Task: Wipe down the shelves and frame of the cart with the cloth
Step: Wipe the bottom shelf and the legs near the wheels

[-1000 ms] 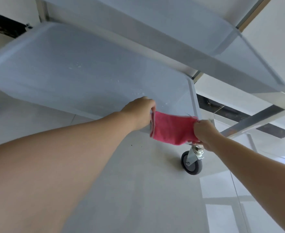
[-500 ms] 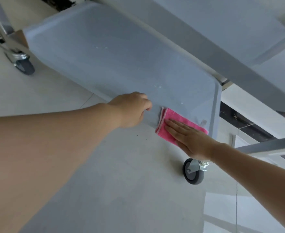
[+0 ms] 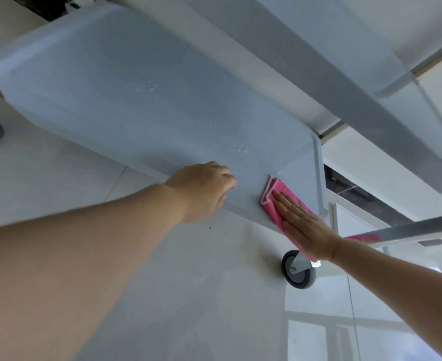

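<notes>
Both forearms are bare, with no sleeves, and each hand (image 3: 201, 190) is ungloved.

Right hand (image 3: 307, 230): a second ago gripped the cloth (image 3: 276, 194) hanging off the shelf (image 3: 141, 105) corner; now flat on it, fingers straight, pressing it onto the shelf surface.
Cloth: from bunched and draped over the shelf edge to spread flat just inside the corner rim.
Left hand (image 3: 204, 190): previously touching the cloth at the shelf edge; now apart from it.
</notes>
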The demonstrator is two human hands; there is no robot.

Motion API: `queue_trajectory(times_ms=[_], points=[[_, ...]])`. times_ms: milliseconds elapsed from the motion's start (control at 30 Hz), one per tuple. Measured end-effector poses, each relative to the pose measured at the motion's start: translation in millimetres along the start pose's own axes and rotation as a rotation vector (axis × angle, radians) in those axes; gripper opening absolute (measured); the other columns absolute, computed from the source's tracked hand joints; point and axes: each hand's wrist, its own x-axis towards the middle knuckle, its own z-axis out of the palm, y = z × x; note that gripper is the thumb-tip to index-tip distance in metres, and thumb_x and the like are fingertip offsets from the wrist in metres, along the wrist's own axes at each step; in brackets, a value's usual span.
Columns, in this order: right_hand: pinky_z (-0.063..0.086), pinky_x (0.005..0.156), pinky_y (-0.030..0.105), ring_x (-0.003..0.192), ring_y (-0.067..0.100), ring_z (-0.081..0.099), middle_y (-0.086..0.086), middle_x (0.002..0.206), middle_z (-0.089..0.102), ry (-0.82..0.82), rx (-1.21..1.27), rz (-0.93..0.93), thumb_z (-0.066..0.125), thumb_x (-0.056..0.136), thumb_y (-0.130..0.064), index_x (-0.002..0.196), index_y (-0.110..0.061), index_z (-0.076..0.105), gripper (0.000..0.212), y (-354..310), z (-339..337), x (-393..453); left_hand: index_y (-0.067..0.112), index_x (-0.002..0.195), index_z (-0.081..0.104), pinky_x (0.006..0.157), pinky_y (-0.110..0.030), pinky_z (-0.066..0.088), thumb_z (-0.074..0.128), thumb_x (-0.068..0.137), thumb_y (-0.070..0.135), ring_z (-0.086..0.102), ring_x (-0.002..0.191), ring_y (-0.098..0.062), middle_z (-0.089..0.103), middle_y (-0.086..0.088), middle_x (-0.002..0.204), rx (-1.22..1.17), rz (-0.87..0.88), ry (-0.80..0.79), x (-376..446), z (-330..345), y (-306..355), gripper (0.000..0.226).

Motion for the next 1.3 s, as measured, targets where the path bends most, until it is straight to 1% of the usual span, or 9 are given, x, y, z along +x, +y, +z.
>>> queue_trajectory(times_ms=[133, 367, 500, 600, 767, 900, 1000, 1067, 1300], points=[[-0.006, 0.116, 0.023, 0.142, 0.001, -0.011, -0.011, 0.154, -0.008, -0.036, -0.023, 0.032, 0.021, 0.097, -0.034, 0.144, -0.031, -0.003, 0.053, 11.7, -3.4, 3.3, 0.014, 0.113, 0.057, 0.085, -0.039, 0.046, 0.044, 0.09, 0.018, 0.048, 0.108, -0.024, 0.057, -0.004, 0.115, -0.035, 0.041, 0.073, -1.6, 8.8, -13.7, 0.026], [-0.007, 0.113, 0.018, 0.141, 0.0, -0.006, -0.014, 0.151, -0.002, 0.183, 0.084, 0.241, 0.022, 0.095, -0.04, 0.143, -0.028, 0.006, 0.052, 56.1, 1.7, 40.1, 0.008, 0.094, 0.065, 0.076, -0.039, 0.049, 0.051, 0.089, 0.018, 0.056, 0.092, -0.027, 0.064, -0.006, 0.098, 0.015, 0.153, 0.27, 1.9, 24.7, -28.1, 0.018], [-0.004, 0.114, 0.021, 0.142, 0.005, -0.001, -0.004, 0.156, 0.004, 0.194, 0.065, 0.352, 0.026, 0.101, -0.031, 0.147, -0.021, 0.013, 0.049, 90.6, -4.7, 70.5, 0.012, 0.101, 0.064, 0.083, -0.037, 0.047, 0.043, 0.094, 0.028, 0.053, 0.103, -0.021, 0.061, 0.001, 0.108, 0.012, 0.132, 0.279, -1.5, 31.9, -30.1, 0.027], [-0.004, 0.114, 0.023, 0.143, 0.007, -0.002, -0.006, 0.157, 0.002, 0.182, 0.073, 0.437, 0.021, 0.102, -0.034, 0.148, -0.023, 0.01, 0.049, 113.8, -10.1, 89.2, 0.013, 0.103, 0.063, 0.086, -0.034, 0.046, 0.043, 0.094, 0.03, 0.054, 0.103, -0.021, 0.062, 0.001, 0.108, 0.008, 0.155, 0.308, -1.9, 34.4, -31.6, 0.028], [-0.002, 0.117, 0.029, 0.142, 0.006, -0.008, -0.01, 0.157, -0.004, 0.183, 0.047, 0.452, 0.014, 0.1, -0.039, 0.149, -0.029, 0.002, 0.051, 154.5, -24.1, 127.2, 0.009, 0.109, 0.065, 0.09, -0.033, 0.049, 0.04, 0.091, 0.035, 0.06, 0.101, -0.024, 0.067, -0.002, 0.109, 0.111, 0.168, 0.368, -14.8, 31.3, -30.8, 0.04], [-0.001, 0.116, 0.028, 0.143, 0.008, -0.004, -0.008, 0.158, 0.001, 0.203, 0.072, 0.476, 0.014, 0.099, -0.04, 0.149, -0.029, 0.005, 0.052, 181.4, -31.5, 151.4, 0.009, 0.111, 0.067, 0.095, -0.035, 0.047, 0.043, 0.09, 0.027, 0.062, 0.104, -0.024, 0.067, -0.004, 0.113, 0.123, 0.122, 0.387, -33.4, 33.5, -30.8, 0.037], [0.003, 0.118, 0.032, 0.144, 0.011, 0.003, -0.002, 0.158, 0.007, 0.223, 0.078, 0.509, 0.015, 0.098, -0.038, 0.149, -0.024, 0.009, 0.053, 196.4, -37.4, 171.5, 0.008, 0.112, 0.067, 0.099, -0.046, 0.04, 0.06, 0.084, 0.01, 0.061, 0.109, -0.027, 0.066, -0.007, 0.117, 0.065, 0.081, 0.418, -32.4, 39.0, -32.3, 0.03], [0.004, 0.118, 0.033, 0.144, 0.011, 0.003, -0.001, 0.158, 0.007, 0.211, 0.073, 0.531, 0.014, 0.097, -0.039, 0.149, -0.022, 0.009, 0.055, 202.1, -39.1, 179.8, 0.008, 0.11, 0.068, 0.1, -0.045, 0.037, 0.065, 0.079, 0.003, 0.062, 0.108, -0.027, 0.067, -0.007, 0.116, 0.013, 0.05, 0.433, -30.0, 39.8, -33.1, 0.032], [0.002, 0.118, 0.033, 0.144, 0.011, 0.001, -0.002, 0.158, 0.004, 0.219, 0.099, 0.515, 0.013, 0.097, -0.036, 0.149, -0.027, 0.004, 0.054, 192.2, -33.9, 175.1, 0.009, 0.109, 0.069, 0.1, -0.042, 0.038, 0.067, 0.08, 0.002, 0.062, 0.108, -0.026, 0.067, -0.006, 0.116, -0.014, 0.007, 0.447, -29.7, 40.1, -29.3, 0.03]])
